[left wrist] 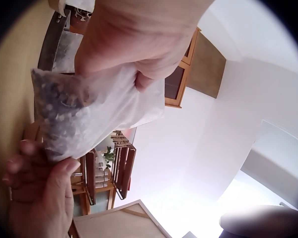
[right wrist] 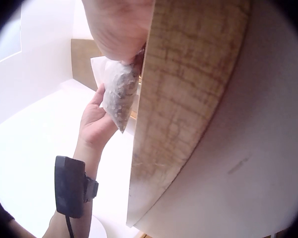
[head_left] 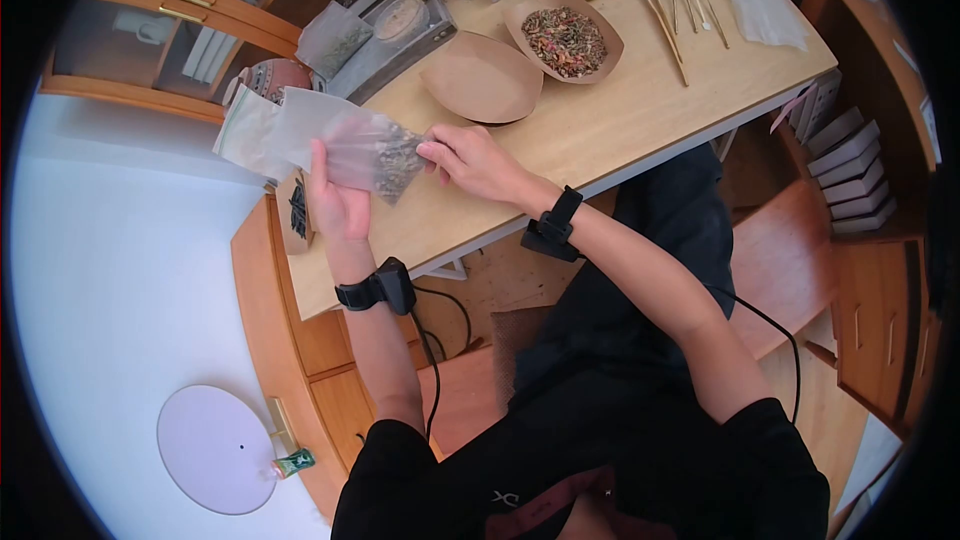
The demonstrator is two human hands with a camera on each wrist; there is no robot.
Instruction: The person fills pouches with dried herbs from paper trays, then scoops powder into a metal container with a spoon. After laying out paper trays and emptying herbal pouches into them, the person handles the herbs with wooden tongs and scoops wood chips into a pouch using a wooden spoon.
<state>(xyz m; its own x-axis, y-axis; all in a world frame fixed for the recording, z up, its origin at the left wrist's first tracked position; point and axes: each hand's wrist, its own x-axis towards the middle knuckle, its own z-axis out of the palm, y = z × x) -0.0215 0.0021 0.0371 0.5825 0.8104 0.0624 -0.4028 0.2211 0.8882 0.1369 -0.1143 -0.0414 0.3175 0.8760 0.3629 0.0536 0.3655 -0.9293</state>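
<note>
A frosted see-through bag (head_left: pixel 303 125) with small dried bits gathered in its lower end is held up over the table's left part. My left hand (head_left: pixel 345 205) grips it from the side, the thumb upright against it in the head view. The right hand (head_left: pixel 480 162) pinches a bottom corner of the bag between thumb and fingers. In the left wrist view the dried bits (left wrist: pixel 64 111) look dark and pale mixed. The right wrist view shows the bag's full end (right wrist: pixel 120 94) hanging beside the left palm (right wrist: pixel 95 126).
An oval brown paper tray (head_left: pixel 480 78) and another holding dried petals (head_left: pixel 565 42) stand on the table. A grey tray (head_left: pixel 420 48) carries a bag and a round container. Wooden tweezers (head_left: pixel 668 38) and metal tools lie at the right. A box of dark sticks (head_left: pixel 298 210) sits near the left edge.
</note>
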